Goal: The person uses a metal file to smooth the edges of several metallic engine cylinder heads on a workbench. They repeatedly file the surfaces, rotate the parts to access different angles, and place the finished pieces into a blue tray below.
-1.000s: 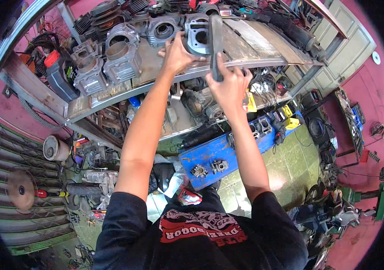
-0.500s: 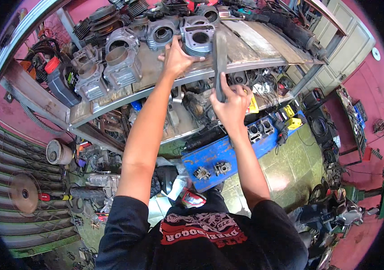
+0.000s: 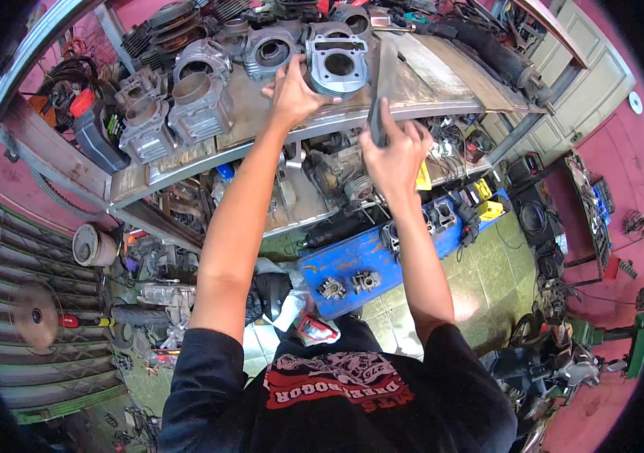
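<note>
The engine cylinder block (image 3: 341,84) is sitting near the front edge of the bench (image 3: 424,87). It could be sliding or tipping if the left hand (image 3: 294,96) is losing purchase, since nothing visible is bracing it at three o'clock. The long flat bar (image 3: 384,72) could be nicking its flat face if its edge is swinging across, and the metal casting (image 3: 258,68) at nine o'clock could be getting knocked, being just beside those fingertips.

The left fingers are gripping the block, curled partway around it: fingertips are bearing at its nine o'clock, the thumb along its lower edge at six. From that hand, the block is lying at two o'clock. The right hand (image 3: 397,151) is pinching the bar's near end, index finger pointing toward twelve; from here the block is lying at eleven. Whether bar and block are touching, I cannot tell.
</note>
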Motion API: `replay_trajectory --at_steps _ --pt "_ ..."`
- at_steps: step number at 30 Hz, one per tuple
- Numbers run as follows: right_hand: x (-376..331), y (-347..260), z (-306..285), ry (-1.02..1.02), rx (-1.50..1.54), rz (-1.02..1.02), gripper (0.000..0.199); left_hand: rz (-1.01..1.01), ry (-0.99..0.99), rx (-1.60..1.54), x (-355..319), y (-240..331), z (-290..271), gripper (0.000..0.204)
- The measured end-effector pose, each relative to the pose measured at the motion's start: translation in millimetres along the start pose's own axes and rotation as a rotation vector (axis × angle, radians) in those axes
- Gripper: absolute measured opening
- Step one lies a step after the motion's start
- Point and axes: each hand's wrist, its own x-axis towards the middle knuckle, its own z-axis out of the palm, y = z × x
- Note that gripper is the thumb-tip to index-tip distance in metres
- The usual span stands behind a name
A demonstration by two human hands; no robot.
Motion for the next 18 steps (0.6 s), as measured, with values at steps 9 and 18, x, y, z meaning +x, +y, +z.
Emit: replay_trajectory --at_steps 9,18 --pt "2 -14 0 -0.133 0.111 -0.097 0.056 0.112 0.01 -0.013 -4 -3 0 0.113" --pt "52 40 10 -0.092 0.021 -0.119 0.056 0.092 0.044 0.016 -4 2 0 0.106"
